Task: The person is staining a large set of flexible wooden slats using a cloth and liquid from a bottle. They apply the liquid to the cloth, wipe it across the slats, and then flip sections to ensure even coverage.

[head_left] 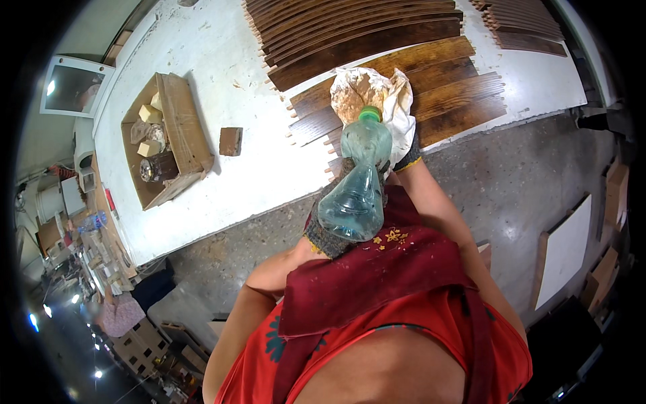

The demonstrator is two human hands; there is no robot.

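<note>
My left hand [328, 239], in a dark grey knitted glove, grips a clear greenish plastic bottle [356, 202] round its pinched middle. The bottle's green cap [369, 114] points away from me. My right hand [409, 157] wears a similar glove with a yellow-edged cuff and holds a crumpled white cloth [402, 121] stained brown. The cloth and bottle hide most of its fingers. Beneath the cloth, several dark brown wood planks [444, 91] lie side by side on the white table [249, 182].
Behind these lies a larger row of brown planks [363, 34], with another stack [528, 27] at the far right. On the left stand a cardboard box [185, 124] holding pale blocks and a dark jar, and a small brown block [231, 141]. A white panel [564, 252] leans at right.
</note>
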